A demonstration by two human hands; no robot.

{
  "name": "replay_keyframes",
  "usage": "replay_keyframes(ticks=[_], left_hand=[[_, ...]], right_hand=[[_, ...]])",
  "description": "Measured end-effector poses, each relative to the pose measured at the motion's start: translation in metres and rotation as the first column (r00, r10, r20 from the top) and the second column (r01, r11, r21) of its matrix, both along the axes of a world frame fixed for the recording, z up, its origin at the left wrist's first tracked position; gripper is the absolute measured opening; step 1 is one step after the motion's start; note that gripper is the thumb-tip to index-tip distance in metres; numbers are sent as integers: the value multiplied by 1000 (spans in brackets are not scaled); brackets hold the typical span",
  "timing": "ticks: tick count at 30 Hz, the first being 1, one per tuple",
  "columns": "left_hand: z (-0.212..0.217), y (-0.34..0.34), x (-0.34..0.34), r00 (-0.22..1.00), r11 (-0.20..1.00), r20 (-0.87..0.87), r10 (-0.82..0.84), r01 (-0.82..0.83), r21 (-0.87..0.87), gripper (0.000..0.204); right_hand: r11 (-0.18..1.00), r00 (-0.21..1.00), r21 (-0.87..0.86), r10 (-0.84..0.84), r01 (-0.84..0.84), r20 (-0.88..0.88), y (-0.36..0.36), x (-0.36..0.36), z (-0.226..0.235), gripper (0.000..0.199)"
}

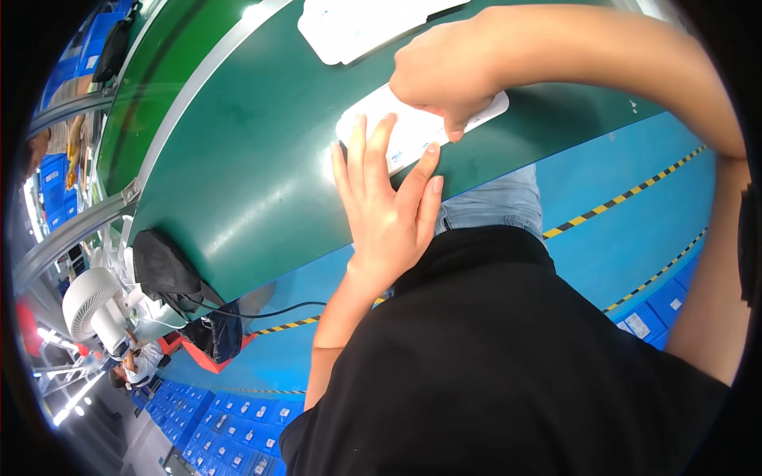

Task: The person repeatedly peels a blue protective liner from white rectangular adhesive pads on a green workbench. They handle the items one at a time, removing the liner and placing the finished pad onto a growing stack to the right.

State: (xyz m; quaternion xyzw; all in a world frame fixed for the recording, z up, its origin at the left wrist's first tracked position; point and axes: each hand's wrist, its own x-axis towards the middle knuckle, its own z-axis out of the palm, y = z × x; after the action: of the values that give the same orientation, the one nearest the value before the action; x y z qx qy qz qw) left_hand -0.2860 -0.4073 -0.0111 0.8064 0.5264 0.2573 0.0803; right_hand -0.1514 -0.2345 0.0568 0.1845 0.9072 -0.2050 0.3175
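A flat white piece with rounded corners (409, 133) lies on the green work table near its front edge, small blue print showing on it. My left hand (381, 210) is open, its spread fingertips resting on the left part of the piece and along its near edge. Over the piece's right part, my right hand (448, 75) is closed, with the fingers curled down against the surface. Whatever it may hold is hidden beneath the knuckles. Beyond both hands lies a group of similar white flat pieces (357, 28), cut off by the view's upper rim.
The green table (238, 182) has a metal rail along its left side. At the lower left are a white fan (91, 301), a black mesh bag (163, 266) and a dark cable (278, 312). Blue bins (230, 436) stand on the floor. Another person (143, 363) is far off.
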Motion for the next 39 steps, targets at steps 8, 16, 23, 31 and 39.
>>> replay_keyframes(ticks=[8, 16, 23, 31, 39], left_hand=[[9, -9, -10, 993, 999, -119, 23, -28, -39, 34], [14, -12, -31, 991, 993, -136, 10, -25, -113, 32], [8, -1, -45, 996, 987, -13, -87, 84, -136, 32], [9, -22, -43, 984, 993, -175, 25, -45, -113, 36], [5, -21, -35, 990, 995, -125, 70, -78, -57, 34]], right_hand=[[999, 1000, 54, 9, -9, -4, -5, 3, 3, 32], [997, 997, -29, 70, -70, 18, 11, 11, -2, 35], [996, 997, -53, 72, -70, 28, 16, 10, 0, 38], [997, 998, -53, 63, -62, 22, 14, 6, 0, 42], [994, 996, -71, 85, -82, 38, 18, 9, -3, 46]])
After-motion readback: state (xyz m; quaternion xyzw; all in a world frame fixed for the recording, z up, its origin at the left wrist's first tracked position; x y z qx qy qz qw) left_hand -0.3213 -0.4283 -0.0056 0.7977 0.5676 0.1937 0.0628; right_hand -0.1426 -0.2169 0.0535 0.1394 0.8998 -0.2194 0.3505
